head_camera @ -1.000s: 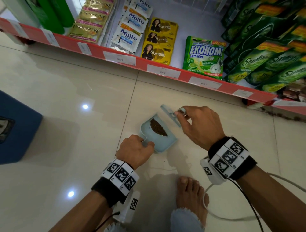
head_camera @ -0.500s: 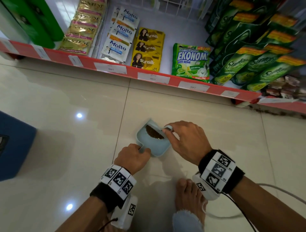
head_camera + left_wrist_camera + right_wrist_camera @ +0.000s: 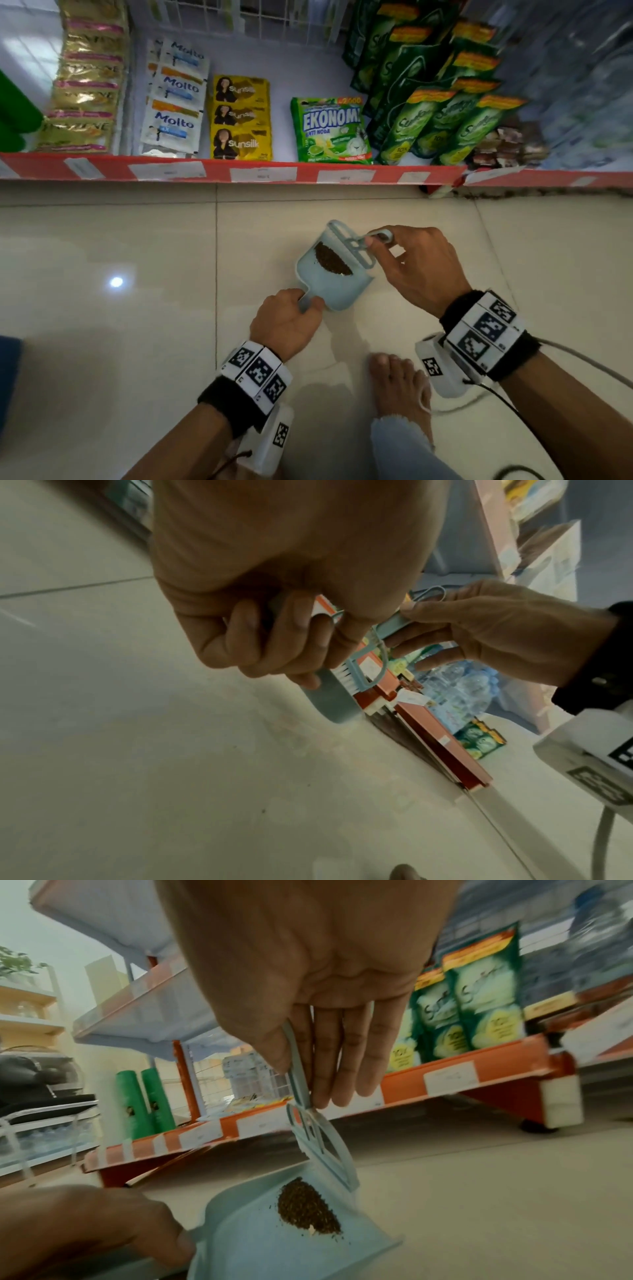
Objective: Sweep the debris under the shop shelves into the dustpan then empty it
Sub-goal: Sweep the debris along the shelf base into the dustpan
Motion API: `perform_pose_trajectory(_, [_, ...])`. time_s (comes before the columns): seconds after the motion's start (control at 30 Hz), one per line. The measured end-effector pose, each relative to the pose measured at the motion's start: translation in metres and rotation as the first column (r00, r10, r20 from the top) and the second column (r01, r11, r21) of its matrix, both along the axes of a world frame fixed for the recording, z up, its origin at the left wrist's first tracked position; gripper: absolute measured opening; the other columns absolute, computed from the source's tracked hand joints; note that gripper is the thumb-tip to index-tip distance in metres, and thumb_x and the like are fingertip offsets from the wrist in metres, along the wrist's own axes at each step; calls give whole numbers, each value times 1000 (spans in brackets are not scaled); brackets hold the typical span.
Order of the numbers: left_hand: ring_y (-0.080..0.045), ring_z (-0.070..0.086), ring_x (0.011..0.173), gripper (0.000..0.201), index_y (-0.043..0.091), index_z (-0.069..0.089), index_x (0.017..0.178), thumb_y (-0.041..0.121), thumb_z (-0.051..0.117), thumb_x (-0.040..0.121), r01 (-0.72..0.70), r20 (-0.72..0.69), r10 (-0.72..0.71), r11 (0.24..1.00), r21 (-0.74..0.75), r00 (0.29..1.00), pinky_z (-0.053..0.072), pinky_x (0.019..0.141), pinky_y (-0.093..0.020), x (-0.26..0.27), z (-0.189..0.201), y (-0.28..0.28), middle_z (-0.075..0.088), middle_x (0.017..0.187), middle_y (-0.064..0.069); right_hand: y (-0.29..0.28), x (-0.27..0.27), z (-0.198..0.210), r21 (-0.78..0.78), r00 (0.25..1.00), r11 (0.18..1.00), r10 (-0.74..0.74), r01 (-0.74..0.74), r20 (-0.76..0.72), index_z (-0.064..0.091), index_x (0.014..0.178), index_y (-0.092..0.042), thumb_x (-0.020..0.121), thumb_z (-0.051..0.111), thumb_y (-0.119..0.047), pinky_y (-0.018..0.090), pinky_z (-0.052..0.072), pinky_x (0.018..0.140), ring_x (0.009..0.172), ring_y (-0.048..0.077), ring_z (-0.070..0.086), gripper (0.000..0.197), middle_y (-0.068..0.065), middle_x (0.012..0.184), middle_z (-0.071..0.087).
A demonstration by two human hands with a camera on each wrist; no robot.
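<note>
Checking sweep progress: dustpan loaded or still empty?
Loaded. A dark pile of debris lies in the dustpan, beside the brush that the right hand holds; the left hand grips its handle.

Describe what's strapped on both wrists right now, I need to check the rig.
Each wrist wears a black band topped by white blocks printed with black square markers. A white camera housing hangs below each. A grey cable trails from the right one. Forearms are bare, no sleeves.

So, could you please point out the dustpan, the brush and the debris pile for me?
dustpan (image 3: 337, 291): head view, bare floor of the pan.
brush (image 3: 352, 245): head view, its light-blue back.
debris pile (image 3: 308, 1214): right wrist view, middle of the brown heap.
</note>
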State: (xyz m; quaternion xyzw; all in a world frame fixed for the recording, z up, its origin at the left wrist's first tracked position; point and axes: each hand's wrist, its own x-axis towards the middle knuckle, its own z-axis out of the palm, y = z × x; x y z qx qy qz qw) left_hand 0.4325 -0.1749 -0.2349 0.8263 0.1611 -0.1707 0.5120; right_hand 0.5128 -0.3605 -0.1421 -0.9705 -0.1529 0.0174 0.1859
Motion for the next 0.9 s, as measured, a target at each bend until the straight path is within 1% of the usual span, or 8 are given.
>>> perform_pose_trajectory(0.07, [-28,63,73,39,21,47,57,45,54,87,54,9,-54,999,9,998,50,70,-35,10,6,-5,60,65,0,-11,0,15,9,998,999,-50,50,26,72,97,-32,95,50,-43,36,53,64,69,14,66,25,-15,90,73])
perform_pose_trajectory(0.2, [-20,55,62,37,18,51,59,38,56,90,154,37,-153,988,-9,987,42,61,-29,33,19,-23,56,60,5,-42,2,45,75,986,987,-148,142,77,73,95,-32,93,51,-45,38,53,62,57,9,60,26,-15,87,74])
perform_pose_trajectory(0.3, [-18,56,63,38,5,64,75,38,55,91,245,45,-244,969,-27,969,43,62,-28,56,27,-49,61,66,2,-75,5,59,114,966,970,-228,215,124,74,92,-30,93,54,-44,38,53,61,51,0,51,25,-12,86,74])
perform_pose_trajectory(0.37, [-17,56,63,39,1,68,83,38,55,90,291,40,-290,956,-24,956,43,62,-27,71,31,-72,62,68,1,-99,6,63,146,951,954,-280,261,128,75,92,-29,94,56,-42,39,53,61,57,0,54,23,-11,86,75])
perform_pose_trajectory(0.5, [-17,56,63,40,0,68,85,38,55,89,352,34,-351,936,6,936,43,62,-27,95,34,-118,63,68,-1,-150,6,61,178,926,923,-363,342,106,75,96,-29,95,55,-39,43,56,65,83,10,69,23,-12,90,75])
perform_pose_trajectory(0.6, [-20,61,69,39,3,69,88,39,56,89,398,34,-401,915,65,916,46,64,-28,112,30,-148,69,75,-5,-187,10,52,211,908,898,-410,385,88,75,97,-31,96,53,-41,41,57,65,85,6,68,24,-15,91,74])
perform_pose_trajectory(0.73, [-18,58,63,42,1,69,89,42,57,87,387,8,-388,920,56,922,46,63,-29,137,20,-183,63,67,-1,-235,25,35,296,904,878,-418,377,88,75,95,-33,96,52,-43,33,57,64,85,0,68,25,-20,89,73])
perform_pose_trajectory(0.9, [-16,56,61,42,-1,70,89,40,59,85,338,-29,-336,937,86,941,45,61,-28,159,18,-223,61,65,-1,-287,52,19,382,923,861,-382,336,50,76,94,-33,96,58,-31,10,48,65,82,-3,67,18,-25,85,70])
